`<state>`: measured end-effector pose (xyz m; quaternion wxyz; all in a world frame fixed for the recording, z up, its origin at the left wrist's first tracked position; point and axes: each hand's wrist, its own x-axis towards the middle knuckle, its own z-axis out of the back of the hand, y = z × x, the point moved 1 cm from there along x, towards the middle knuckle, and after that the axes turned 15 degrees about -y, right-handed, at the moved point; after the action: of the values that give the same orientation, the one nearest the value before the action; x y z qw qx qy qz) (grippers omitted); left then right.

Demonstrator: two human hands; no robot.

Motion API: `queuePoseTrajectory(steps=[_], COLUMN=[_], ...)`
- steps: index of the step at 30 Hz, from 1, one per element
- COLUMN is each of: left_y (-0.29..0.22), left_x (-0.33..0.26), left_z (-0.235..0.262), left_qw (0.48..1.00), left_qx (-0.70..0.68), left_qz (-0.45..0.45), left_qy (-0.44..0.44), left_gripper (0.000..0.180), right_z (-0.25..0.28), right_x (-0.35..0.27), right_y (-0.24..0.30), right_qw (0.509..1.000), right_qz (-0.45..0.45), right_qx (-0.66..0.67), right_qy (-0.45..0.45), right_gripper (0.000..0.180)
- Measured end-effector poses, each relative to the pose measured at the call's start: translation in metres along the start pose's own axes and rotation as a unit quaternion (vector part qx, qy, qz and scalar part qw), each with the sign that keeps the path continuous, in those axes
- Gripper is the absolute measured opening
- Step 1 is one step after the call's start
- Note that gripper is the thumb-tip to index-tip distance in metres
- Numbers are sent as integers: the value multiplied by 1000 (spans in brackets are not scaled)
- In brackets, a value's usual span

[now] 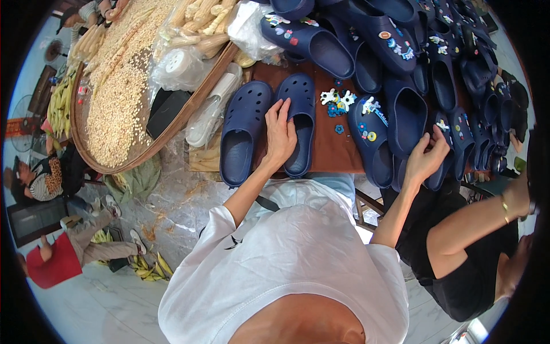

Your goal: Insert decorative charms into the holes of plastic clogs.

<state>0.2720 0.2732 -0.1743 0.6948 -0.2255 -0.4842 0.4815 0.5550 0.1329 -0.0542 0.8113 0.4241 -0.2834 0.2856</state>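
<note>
Left hand (280,135) resting flat, fingers spread, on the inner edge of a plain navy clog (299,123) on the brown table (332,150), its pair (242,132) just beside, right hand (427,157) with curled fingers pinching a decorated navy clog (448,150), loose shoe charms (339,103) between.

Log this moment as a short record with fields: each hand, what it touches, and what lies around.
Left hand: left hand rests, fingers spread, on the inner edge of a plain navy clog
Paired clog: second plain navy clog lies beside it, to the left
Right hand: right hand touches a decorated navy clog
Between hands: loose shoe charms on the brown tabletop
Behind: pile of navy clogs
Left side: round woven tray of corn kernels
</note>
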Motion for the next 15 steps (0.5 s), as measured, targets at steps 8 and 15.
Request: queuePoseTrajectory(steps=[8, 15], left_y=[-27, 21], left_x=[14, 6], left_z=[79, 103], left_qw=[986, 983], left_qx=[109, 160], left_qz=[-80, -6], left_qy=[-95, -90], left_gripper=[54, 57], right_z=[-67, -111], right_x=[-95, -150], right_y=[93, 98], right_qw=[890, 892], right_qz=[162, 155], right_qx=[258, 260], right_qy=[338, 336], right_gripper=[61, 59])
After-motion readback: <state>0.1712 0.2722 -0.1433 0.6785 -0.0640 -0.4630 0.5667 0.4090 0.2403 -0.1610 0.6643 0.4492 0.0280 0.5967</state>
